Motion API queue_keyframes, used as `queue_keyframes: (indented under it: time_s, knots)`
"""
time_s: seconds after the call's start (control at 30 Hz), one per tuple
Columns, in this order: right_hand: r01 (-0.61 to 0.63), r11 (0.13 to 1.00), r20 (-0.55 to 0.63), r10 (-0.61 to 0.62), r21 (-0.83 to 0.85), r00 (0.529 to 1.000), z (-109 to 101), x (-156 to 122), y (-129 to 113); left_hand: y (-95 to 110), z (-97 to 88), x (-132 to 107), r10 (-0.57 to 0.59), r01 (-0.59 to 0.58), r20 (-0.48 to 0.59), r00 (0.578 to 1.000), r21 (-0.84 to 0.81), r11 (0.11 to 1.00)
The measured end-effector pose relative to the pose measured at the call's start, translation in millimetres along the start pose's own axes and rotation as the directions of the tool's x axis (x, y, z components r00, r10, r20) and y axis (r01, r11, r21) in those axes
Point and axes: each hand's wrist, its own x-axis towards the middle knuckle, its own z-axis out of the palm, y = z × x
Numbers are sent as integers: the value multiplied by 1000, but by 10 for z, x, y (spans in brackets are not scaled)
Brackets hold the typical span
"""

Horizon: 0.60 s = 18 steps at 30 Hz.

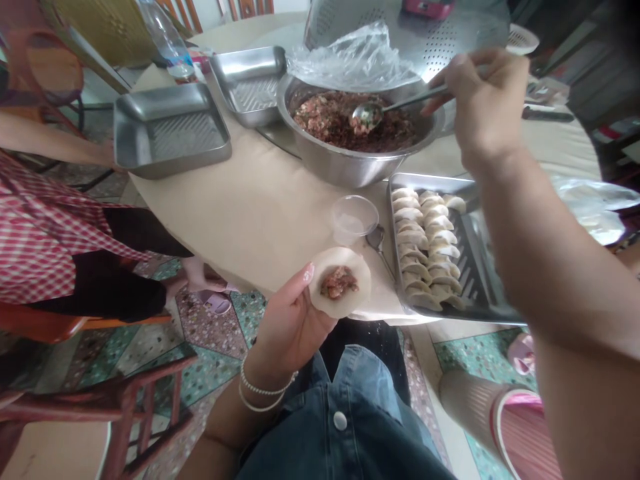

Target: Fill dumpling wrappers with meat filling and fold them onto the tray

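My left hand [295,313] holds a round dumpling wrapper [364,280] near the table's front edge. A lump of meat filling [339,283] lies in the middle of the wrapper. My right hand [487,100] is closed around the handle of a metal spoon [367,115], whose bowl carries some filling above the large steel bowl [350,170]. Reddish minced filling [320,120] fills much of that bowl. To the right, a metal tray [393,220] holds rows of folded dumplings [443,233], partly hidden by my right forearm.
A clear plastic cup [355,220] and a second spoon [379,241] sit beside the dumpling tray. Two metal trays [173,133] [255,87] stand at the left. Crumpled plastic film [360,57] covers the bowl's back rim. Another person's arm [60,140] reaches the left tray.
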Motion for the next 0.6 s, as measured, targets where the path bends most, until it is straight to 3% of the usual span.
queue_keyframes:
  time_s: [0.13, 0.4, 0.5, 0.6]
  knots:
    - [102, 994, 80, -99, -34, 992, -43, -60, 48, -3, 15, 8, -6, 6, 8, 1000, -13, 1000]
    - [-57, 998, -8, 57, -8, 998, -1, 8, 47, -6, 11, -14, 8, -9, -37, 999, -6, 1000]
    - [-148, 989, -51, 147, -7, 988, -50, 19, 79, 4, -6, -8, 4, -4, -18, 1000, -1, 1000]
    - [-146, 987, -36, 148, 61, 988, -150, -67, 32, 27, -8, 9, 17, -17, -22, 1000, 6, 1000]
